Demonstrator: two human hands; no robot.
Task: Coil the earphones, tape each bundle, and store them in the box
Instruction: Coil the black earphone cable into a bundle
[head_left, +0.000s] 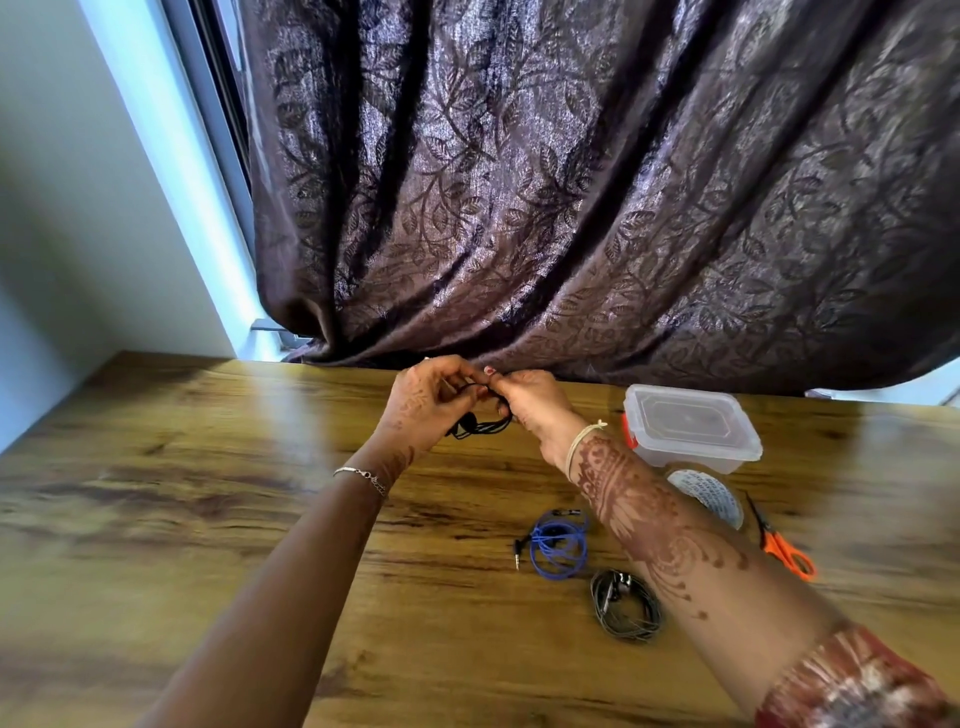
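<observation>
We are holding the coiled black earphone cable (483, 427) over the wooden counter (208, 493). Our left hand (426, 405) and right hand (530, 402) are both pinching its top, fingers (460, 371) curled onto it and loops hanging beneath. The blue earphone coil (558, 543) is lying at five o'clock from it, and the clear lidded plastic box (691, 426) is sitting at three o'clock.

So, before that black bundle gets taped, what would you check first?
1. Black earphone cable coil gripped by left hand and right hand: ok.
2. White tape roll on the wooden table, near the right forearm: ok.
3. Orange-handled scissors beside it: ok.
4. Clear plastic box open: not ok, lid is on.
5. Blue earphone coil and dark grey earphone coil taped: cannot tell.
</observation>
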